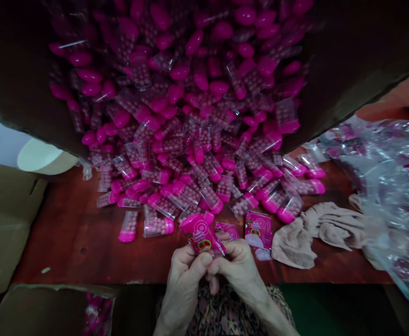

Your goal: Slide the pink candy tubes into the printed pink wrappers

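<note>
Close to the table's front edge, my left hand [186, 282] grips a candy tube with a pink printed wrapper [200, 238]. The tube slants, its pink cap end pointing up and away. My right hand [241, 268] closes around the wrapper's lower right side, thumb and fingers pinched there. The tube's lower end is hidden by my fingers. Just beyond my right hand lie flat pink printed wrappers [258, 228]. Past the tube spreads a large heap of clear tubes [204, 172] with pink caps, filled with small round candies.
A dark box [348, 60] is tipped open behind the heap. To the right are a crumpled beige cloth [295, 242] and a big clear plastic bag [393, 200]. A white bowl [45, 156] stands at left. An open carton [57, 308] with pink items sits below the table edge.
</note>
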Available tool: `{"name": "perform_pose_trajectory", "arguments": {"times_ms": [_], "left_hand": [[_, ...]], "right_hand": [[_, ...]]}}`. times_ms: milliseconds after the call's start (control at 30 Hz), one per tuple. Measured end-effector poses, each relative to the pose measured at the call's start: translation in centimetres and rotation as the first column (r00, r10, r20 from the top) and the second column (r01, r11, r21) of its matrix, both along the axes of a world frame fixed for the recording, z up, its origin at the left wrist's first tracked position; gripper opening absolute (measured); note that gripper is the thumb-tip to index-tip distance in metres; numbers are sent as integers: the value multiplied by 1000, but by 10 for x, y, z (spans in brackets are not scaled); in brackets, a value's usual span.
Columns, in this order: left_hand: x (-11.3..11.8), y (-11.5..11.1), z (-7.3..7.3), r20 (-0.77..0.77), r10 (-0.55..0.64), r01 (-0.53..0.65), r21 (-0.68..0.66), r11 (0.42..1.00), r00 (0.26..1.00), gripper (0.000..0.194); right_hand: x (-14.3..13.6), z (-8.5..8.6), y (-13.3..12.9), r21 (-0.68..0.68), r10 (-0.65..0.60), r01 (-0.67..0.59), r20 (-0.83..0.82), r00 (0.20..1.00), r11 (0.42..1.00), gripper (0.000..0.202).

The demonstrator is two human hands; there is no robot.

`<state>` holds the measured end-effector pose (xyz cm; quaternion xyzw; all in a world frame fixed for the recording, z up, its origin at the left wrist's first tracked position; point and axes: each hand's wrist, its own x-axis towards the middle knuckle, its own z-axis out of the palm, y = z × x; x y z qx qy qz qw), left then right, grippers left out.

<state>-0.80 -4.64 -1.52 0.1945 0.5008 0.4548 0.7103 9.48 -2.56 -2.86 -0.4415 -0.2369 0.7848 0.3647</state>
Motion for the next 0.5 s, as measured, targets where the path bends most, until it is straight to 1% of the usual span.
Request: {"name": "perform_pose_trajectory", "arguments": {"times_ms": [100,167,200,233,267,300,333,367,433,500], "left_hand": [[-4,-2,4,32,77,-76,-28,997,997,22],[-14,-4,10,-10,201,-201,-48,978,980,18],[-23,-6,13,-58,288,-291,-42,956,956,18],[-34,-7,16,-121,391,-396,-21,918,913,19],[-47,-8,18,-192,487,-492,22,870,852,20],[-61,-10,19,-250,573,-576,70,815,780,21],[-76,-13,19,-306,648,-646,125,753,697,22],[-92,-15,18,-378,688,-689,159,707,619,23],[-120,-20,13,-510,692,-728,173,664,510,21],[-140,-25,5,-640,632,-730,157,665,438,21]], "right_hand": [[-1,0,-3,68,47,-48,29,998,997,21],[2,3,-4,130,91,-103,93,991,986,11],[5,4,-3,166,93,-117,149,984,979,10],[10,5,-2,207,70,-118,223,972,971,12],[16,5,-1,252,19,-102,313,950,962,14],[24,4,0,298,-49,-85,414,909,951,14],[33,3,1,352,-140,-60,516,845,934,15],[43,0,2,404,-237,-35,603,762,914,17],[64,-6,2,502,-403,-16,712,575,865,23],[83,-14,0,567,-506,-41,764,401,823,28]]}}
